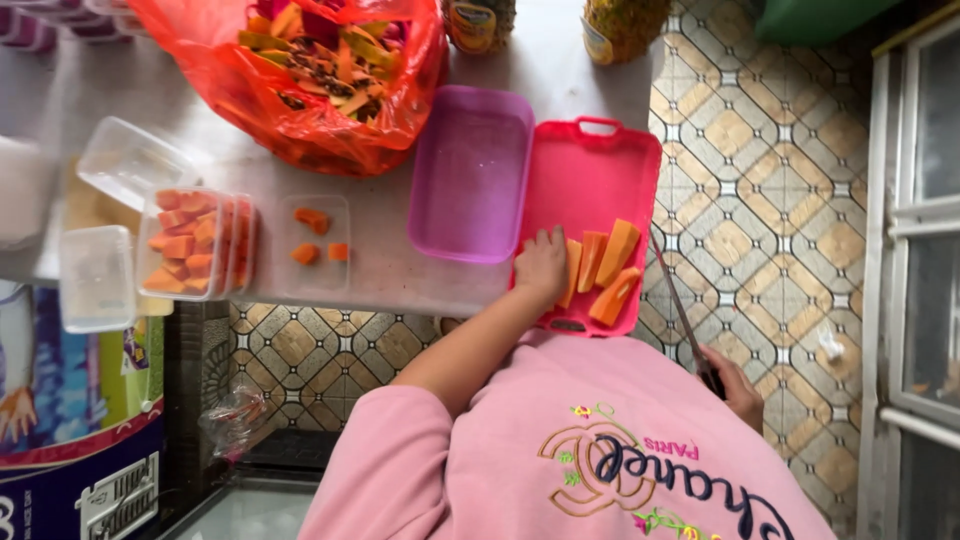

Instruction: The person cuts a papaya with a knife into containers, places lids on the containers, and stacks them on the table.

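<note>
We stand over a pale grey counter (pixel 560 60) whose top reaches the upper edge of the view. Below and beside it we see a tiled floor (pixel 760 200), beige with a dark lattice of diamonds. On the right a white-framed window or glazed door (pixel 920 260) runs the height of the view, its frame scuffed. At lower left a blue printed box (pixel 70 420) sits by the counter's dark base (pixel 195 380). Daylight falls soft and even.

An orange bag of peelings (pixel 300 80), a purple tub (pixel 470 175), clear boxes of cut fruit (pixel 185 245) on the counter (pixel 390 275)
</note>
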